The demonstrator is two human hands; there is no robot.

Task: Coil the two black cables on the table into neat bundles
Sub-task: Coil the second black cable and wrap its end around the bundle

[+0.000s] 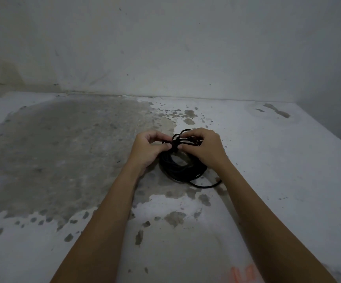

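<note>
A black cable (177,170) lies in a round coil on the worn white table (267,160), near its middle. One loose end trails out to the right of the coil, by my right forearm. My left hand (148,149) pinches the cable at the far side of the coil between thumb and fingers. My right hand (203,147) pinches the strands right beside it, with a small loop sticking up above its fingers. I cannot make out a second cable apart from this bundle.
The table top is stained grey on its left half and meets a pale wall (165,48) at the back. Its right edge (333,137) runs diagonally at the far right. Faint orange marks (243,272) sit near the front edge.
</note>
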